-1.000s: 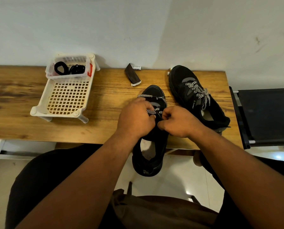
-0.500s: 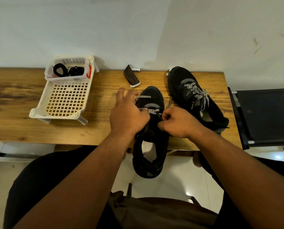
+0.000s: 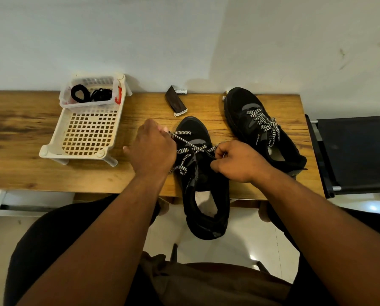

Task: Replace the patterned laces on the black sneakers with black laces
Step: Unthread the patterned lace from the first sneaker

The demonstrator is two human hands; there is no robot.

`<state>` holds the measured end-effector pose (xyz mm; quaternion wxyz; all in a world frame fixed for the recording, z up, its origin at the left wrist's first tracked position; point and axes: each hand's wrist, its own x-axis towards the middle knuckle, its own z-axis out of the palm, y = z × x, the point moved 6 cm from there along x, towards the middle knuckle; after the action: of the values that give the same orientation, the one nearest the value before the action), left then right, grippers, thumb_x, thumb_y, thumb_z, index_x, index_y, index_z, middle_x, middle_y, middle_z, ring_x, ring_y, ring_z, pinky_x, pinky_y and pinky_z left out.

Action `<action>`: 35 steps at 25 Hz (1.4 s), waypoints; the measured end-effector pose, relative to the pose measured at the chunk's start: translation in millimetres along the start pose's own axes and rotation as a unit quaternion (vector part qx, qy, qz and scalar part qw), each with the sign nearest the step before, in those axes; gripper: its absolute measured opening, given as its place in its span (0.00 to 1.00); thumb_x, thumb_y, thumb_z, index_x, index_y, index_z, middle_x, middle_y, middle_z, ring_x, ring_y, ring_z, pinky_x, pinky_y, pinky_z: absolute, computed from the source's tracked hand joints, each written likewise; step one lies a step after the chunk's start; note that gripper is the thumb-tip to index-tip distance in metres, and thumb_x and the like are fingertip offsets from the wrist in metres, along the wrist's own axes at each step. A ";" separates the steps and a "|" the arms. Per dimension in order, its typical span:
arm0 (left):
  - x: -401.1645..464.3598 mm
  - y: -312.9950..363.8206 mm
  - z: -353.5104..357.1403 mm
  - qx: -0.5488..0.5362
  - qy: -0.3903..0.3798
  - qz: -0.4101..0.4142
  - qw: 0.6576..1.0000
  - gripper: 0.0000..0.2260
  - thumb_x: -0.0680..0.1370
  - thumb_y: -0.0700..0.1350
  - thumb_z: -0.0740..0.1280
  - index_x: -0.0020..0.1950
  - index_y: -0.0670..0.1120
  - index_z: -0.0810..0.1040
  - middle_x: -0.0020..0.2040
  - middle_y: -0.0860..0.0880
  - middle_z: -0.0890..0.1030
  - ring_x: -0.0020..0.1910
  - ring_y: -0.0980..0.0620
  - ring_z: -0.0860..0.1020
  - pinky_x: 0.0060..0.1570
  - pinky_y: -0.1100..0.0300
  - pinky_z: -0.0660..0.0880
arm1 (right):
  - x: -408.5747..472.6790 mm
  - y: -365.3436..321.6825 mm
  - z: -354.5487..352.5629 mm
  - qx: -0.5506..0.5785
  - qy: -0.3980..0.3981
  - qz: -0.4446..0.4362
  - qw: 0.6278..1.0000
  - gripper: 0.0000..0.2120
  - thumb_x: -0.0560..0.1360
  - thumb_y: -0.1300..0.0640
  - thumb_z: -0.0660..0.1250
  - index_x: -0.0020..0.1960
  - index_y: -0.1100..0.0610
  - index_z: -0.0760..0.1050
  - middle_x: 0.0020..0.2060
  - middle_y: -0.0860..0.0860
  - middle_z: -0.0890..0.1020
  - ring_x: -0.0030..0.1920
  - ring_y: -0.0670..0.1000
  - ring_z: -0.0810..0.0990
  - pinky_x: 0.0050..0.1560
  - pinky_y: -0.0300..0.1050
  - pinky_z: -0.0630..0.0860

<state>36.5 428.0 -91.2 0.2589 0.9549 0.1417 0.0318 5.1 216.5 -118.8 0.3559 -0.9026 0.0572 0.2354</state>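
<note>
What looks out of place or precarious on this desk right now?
The near sneaker overhangs the table edge, heel unsupported. The left hand and right hand grip its patterned lace.

Both forearms are bare to the bottom edge of the frame, and no sleeves, watch or rings are seen. The left hand [image 3: 153, 149] and right hand [image 3: 240, 161] are ungloved. Black trousers are worn.

My wooden surface [image 3: 30, 173] stands against a scuffed pale wall [image 3: 184, 36], a black chair [image 3: 357, 151] to my right, glossy light floor tiles [image 3: 262, 239] below.
</note>
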 end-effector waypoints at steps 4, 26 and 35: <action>-22.3 34.5 16.4 0.046 -0.096 0.187 0.977 0.12 0.74 0.51 0.71 0.56 0.60 0.75 0.67 0.58 0.75 0.72 0.52 0.70 0.74 0.29 0.56 | -2.0 -3.0 1.0 -0.014 -0.002 -0.007 1.000 0.06 0.71 0.52 0.73 0.39 0.51 0.77 0.37 0.50 0.81 0.40 0.50 0.80 0.40 0.48 0.78; 4.9 -11.9 18.0 -0.495 -0.082 -0.277 0.820 0.05 0.85 0.48 0.63 0.58 0.49 0.77 0.57 0.45 0.83 0.53 0.45 0.85 0.50 0.52 0.80 | -12.9 -13.6 1.9 -0.053 0.042 -0.015 0.998 0.07 0.75 0.51 0.68 0.41 0.53 0.76 0.37 0.51 0.81 0.41 0.52 0.79 0.36 0.45 0.75; -4.3 3.7 34.6 -0.672 -0.200 -0.251 0.668 0.13 0.88 0.51 0.52 0.57 0.45 0.72 0.48 0.43 0.86 0.56 0.43 0.85 0.67 0.47 0.71 | -16.9 -20.9 12.3 -0.116 0.110 -0.045 0.986 0.10 0.80 0.48 0.64 0.57 0.53 0.72 0.44 0.51 0.79 0.45 0.54 0.78 0.40 0.45 0.72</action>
<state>38.0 407.0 -119.2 0.8505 0.4347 0.2613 -0.1395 -8.9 239.1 -105.8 0.2507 -0.9597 0.0277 0.1236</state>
